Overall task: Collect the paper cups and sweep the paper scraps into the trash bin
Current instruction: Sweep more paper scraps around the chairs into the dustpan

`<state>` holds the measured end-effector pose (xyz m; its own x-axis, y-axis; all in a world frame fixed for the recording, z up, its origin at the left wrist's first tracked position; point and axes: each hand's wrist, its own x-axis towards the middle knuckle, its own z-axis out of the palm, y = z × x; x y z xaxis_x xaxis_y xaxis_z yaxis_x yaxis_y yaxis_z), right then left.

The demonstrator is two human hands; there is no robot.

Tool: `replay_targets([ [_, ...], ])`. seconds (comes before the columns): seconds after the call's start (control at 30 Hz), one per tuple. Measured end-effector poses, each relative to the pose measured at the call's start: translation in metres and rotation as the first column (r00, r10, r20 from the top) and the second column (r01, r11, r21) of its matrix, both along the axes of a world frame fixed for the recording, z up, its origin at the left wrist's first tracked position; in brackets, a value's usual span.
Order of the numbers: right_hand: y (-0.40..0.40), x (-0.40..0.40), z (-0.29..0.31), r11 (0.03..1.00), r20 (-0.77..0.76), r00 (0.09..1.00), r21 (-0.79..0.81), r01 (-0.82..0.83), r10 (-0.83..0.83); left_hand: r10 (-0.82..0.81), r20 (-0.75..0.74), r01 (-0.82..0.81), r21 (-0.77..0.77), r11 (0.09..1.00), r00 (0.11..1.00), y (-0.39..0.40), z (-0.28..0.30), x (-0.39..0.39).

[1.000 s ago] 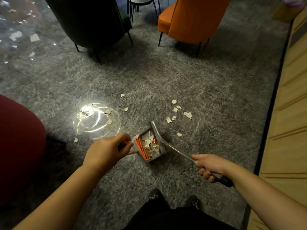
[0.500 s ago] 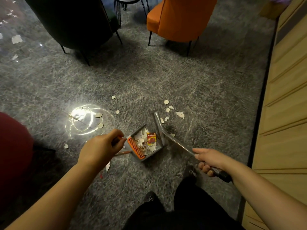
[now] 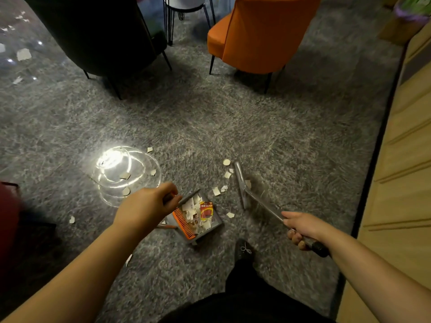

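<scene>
My left hand (image 3: pixel 147 206) grips the handle of a grey dustpan (image 3: pixel 217 223) with an orange comb edge. The pan sits on the grey floor and holds white paper scraps and a red-and-yellow wrapper (image 3: pixel 206 210). My right hand (image 3: pixel 302 227) grips the black-ended handle of a grey broom (image 3: pixel 241 183). The broom head stands on the floor to the right of the pan, apart from it. Several paper scraps (image 3: pixel 226 174) lie between the pan and the broom head. More scraps (image 3: pixel 125 175) lie in the bright reflection to the left. No paper cups or trash bin are visible.
An orange chair (image 3: pixel 261 36) and a black chair (image 3: pixel 98 36) stand at the far side, with a wire-legged stool (image 3: pixel 184 5) between them. A dark red seat (image 3: pixel 9 220) is at the left edge. A wooden wall panel (image 3: pixel 405 159) runs along the right. My foot (image 3: pixel 243 250) is below the pan.
The broom head has drawn away from the dustpan mouth, to the right and farther from me. The dustpan has turned a little in my left hand.
</scene>
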<state>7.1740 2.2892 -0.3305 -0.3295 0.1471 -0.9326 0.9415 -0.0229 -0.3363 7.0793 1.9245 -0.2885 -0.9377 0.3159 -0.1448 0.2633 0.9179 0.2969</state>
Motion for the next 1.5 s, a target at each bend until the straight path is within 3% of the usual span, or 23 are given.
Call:
replay_targets([
  [0.4, 0.100, -0.109, -0.025, 0.992, 0.033, 0.994, 0.064, -0.108, 0.106, 0.002, 0.023, 0.001, -0.110, 0.994, 1.000, 0.072, -0.009, -0.094],
  [0.73, 0.112, -0.159, -0.057, 0.941, 0.119, 0.939, 0.061, -0.332, 0.323, 0.036, 0.007, -0.035, -0.133, 0.991, 0.999, 0.077, -0.011, -0.116],
  [1.13, 0.049, -0.127, -0.062, 0.832, 0.137, 0.821, -0.071, -0.550, 0.554, 0.069, 0.017, -0.066, -0.140, 0.988, 0.997, 0.065, -0.008, -0.096],
  [1.5, -0.019, -0.073, -0.049, 0.836, 0.167, 0.827, -0.238, -0.494, 0.536, 0.059, 0.001, -0.058, -0.102, 0.993, 0.998, 0.046, -0.015, -0.068],
])
